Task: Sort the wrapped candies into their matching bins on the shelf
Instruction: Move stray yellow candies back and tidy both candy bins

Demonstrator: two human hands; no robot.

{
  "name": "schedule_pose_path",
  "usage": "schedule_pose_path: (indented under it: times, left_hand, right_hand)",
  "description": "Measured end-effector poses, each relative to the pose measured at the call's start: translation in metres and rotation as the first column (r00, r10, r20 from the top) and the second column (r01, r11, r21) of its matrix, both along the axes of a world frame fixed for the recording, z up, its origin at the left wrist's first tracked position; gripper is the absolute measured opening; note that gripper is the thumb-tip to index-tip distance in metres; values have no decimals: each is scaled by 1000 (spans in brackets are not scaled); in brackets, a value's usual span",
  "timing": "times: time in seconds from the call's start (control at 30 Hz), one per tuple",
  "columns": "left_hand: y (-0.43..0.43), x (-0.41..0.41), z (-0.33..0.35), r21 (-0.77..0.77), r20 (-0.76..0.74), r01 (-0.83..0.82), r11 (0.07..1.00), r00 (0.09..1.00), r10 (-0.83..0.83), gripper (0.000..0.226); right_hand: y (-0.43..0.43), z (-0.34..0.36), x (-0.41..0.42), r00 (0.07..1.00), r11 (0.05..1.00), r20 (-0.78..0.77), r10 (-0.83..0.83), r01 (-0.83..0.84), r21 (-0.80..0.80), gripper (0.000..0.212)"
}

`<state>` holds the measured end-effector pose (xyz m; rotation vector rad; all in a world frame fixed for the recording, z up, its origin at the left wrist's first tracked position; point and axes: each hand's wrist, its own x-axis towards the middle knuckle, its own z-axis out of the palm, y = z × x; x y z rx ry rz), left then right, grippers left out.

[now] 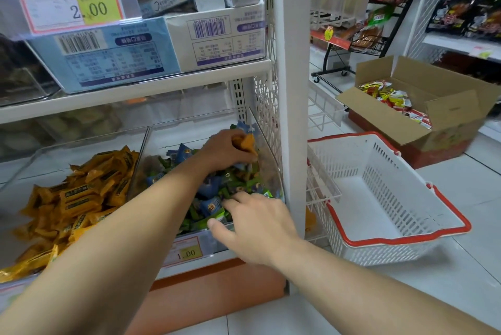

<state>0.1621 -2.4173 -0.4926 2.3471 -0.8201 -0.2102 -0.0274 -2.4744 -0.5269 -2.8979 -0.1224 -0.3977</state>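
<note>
Nearest to me, my right hand [257,223] reaches over the front lip of the clear plastic bin [268,161] at the right end of the lower shelf. Its fingers [233,203] are pushed down into the heap of blue and green wrapped candies [211,199], with the thumb spread out to the side. The tips are buried, so I cannot tell whether they pinch anything. The risk here is raking. If I drag back carelessly, loose sweets could ride over that low front edge, just above the yellow-and-red price label [187,252], and drop to the floor.

Further in, my left hand [225,153] is curled round a small bunch of orange wrapped candies [245,143]. It holds them above the back right of the same bin, close to the clear side wall. I judge they belong with the big pile of orange wrapped bars [81,193] in the neighbouring clear bin [89,139] to the left.

The bunch looks full, and the slick wrappers could slip out and fall back among the blue and green ones. A blue wrapper lies right against my left fingers, so I might carry a wrong one across. My forearms run close together, so a quick swing left could bump the right hand and scatter the heap.

Beyond the shelf upright, a white plastic basket with a red rim [379,161] sits on the floor, well away from any spill.
</note>
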Motion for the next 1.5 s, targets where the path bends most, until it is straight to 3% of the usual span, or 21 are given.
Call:
schedule_pose_path:
  times: [0.1, 0.27, 0.4, 0.5, 0.57, 0.63, 0.73, 0.8, 0.87, 0.93, 1.0, 1.1, 1.23, 1.33, 1.4, 1.5]
  left_hand:
    - [18, 0, 15, -168, -53, -81, 983, 996, 73, 17]
    - [46, -10, 33, -303, -92, -166, 938, 985, 145, 16]
    - [73, -21, 36, -394, -290, -244, 886, 948, 132, 14]
    - [86, -32, 34, -492, -501, -350, 797, 863, 70, 20]
    - [91, -38, 31, -508, -534, -392, 767, 842, 77, 18]
    - [96, -43, 28, -500, -539, -433, 750, 833, 122, 21]
    - [98, -49, 26, -548, -561, -455, 702, 822, 95, 19]
    - [99, -49, 29, -584, -560, -491, 646, 820, 117, 20]
    - [103, -46, 35, -606, -567, -541, 583, 808, 160, 25]
    - [109, -42, 40, -613, -576, -566, 551, 798, 179, 23]
    - [114, -41, 44, -611, -572, -568, 551, 799, 189, 18]
    - [121, -43, 48, -617, -553, -537, 575, 816, 170, 20]
    - [129, -54, 51, -628, -550, -470, 620, 832, 74, 26]
    - [136, -59, 54, -665, -484, -483, 569, 860, 164, 24]
    - [148, -58, 57, -671, -372, -484, 561, 875, 310, 19]
    - [177, -50, 61, -660, -187, -460, 594, 866, 464, 15]
  right_hand:
    - [0, 5, 4, 999, 994, -43, -6, 11, 107, 62]
    - [-4, 20, 15, 998, 875, 6, -69, 58, 480, 43]
    - [-1, 34, 30, 985, 741, 26, -172, 112, 662, 56]
    - [8, 46, 47, 982, 536, -117, -146, 178, 825, 60]
    - [16, 51, 57, 982, 328, -185, -41, 188, 926, 38]
    - [24, 54, 63, 982, 231, -188, -5, 184, 955, 29]
    - [32, 53, 73, 983, 191, -171, -58, 180, 965, 16]
    - [31, 49, 79, 981, 230, -170, -97, 189, 955, 9]
    - [25, 46, 82, 975, 448, -164, -148, 214, 868, 8]
    - [22, 44, 81, 974, 655, -130, -187, 222, 722, 23]
    - [21, 47, 79, 977, 691, -72, -199, 192, 697, 34]
    - [26, 55, 80, 983, 650, 27, -179, 97, 753, 39]
    - [45, 64, 87, 998, 274, -30, 59, 13, 962, 34]
    - [64, 68, 91, 999, 103, 18, 35, -21, 994, 14]
    - [77, 71, 98, 998, 62, 52, 30, -54, 997, 8]
    - [100, 77, 108, 990, 129, 73, 117, -88, 988, 21]
